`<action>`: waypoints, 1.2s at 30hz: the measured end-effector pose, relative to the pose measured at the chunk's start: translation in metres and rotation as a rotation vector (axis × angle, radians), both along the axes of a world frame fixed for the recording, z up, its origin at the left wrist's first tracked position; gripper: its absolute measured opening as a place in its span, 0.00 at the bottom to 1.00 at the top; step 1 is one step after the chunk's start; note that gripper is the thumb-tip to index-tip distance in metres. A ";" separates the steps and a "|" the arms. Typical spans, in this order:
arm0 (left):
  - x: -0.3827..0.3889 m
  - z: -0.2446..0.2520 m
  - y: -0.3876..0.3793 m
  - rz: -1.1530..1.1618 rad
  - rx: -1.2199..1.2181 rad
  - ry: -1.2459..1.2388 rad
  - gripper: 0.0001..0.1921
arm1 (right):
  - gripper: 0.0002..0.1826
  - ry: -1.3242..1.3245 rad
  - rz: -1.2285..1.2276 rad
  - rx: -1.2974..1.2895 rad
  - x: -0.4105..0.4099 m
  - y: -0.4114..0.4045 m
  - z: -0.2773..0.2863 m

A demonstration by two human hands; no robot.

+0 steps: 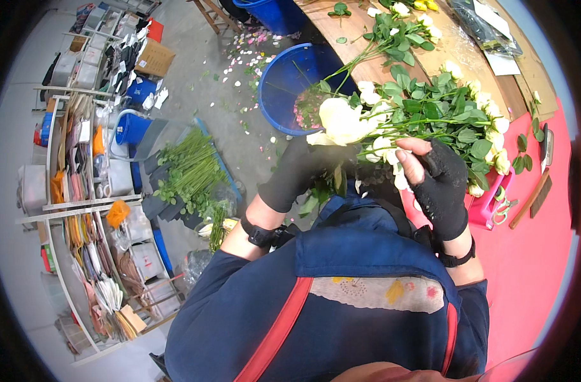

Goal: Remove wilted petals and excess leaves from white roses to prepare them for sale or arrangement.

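My left hand (314,160), in a black fingerless glove, is closed around the stems just behind a large, pale cream rose (342,120). Its fingers are mostly hidden by the blooms and by blur. Gloved the same way, my right hand (433,184) has its bare thumb and forefinger tips close together beside white rose petals (383,147). Whether they pinch a petal is not clear. Beyond both hands, a heap of white roses (494,125) with leafy green stems (429,107) lies across the table edge. Loose petals (358,187) show below my hands.
A blue tub (266,95) holding petals and cuttings stands on the floor ahead. Scissors (501,211) sit at a pink holder (483,203), near a wooden-handled brush (531,200) on the pink table surface (524,272). Green stems (190,167) lie at left, beside loaded shelves (87,191).
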State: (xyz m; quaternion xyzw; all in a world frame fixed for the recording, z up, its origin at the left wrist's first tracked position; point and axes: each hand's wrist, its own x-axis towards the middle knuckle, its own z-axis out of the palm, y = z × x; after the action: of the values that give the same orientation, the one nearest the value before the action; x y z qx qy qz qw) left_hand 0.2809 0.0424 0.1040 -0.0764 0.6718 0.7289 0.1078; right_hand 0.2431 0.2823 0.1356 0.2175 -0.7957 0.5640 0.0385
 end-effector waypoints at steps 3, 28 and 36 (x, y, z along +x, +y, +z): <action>-0.003 0.007 0.002 -0.071 0.051 -0.155 0.11 | 0.07 0.078 -0.005 -0.008 -0.010 0.001 0.000; 0.005 -0.025 0.000 -0.242 0.299 -0.080 0.15 | 0.08 -0.277 0.037 -0.169 -0.010 -0.018 -0.023; 0.000 -0.048 0.008 -0.168 0.565 -0.016 0.16 | 0.08 -0.317 -0.048 -0.224 -0.011 -0.019 -0.030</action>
State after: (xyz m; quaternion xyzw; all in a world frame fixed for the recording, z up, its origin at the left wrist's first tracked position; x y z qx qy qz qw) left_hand 0.2806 0.0507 0.0565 0.0066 0.4454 0.8749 0.1900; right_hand 0.2317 0.2633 0.1059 0.1012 -0.7291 0.6751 -0.0499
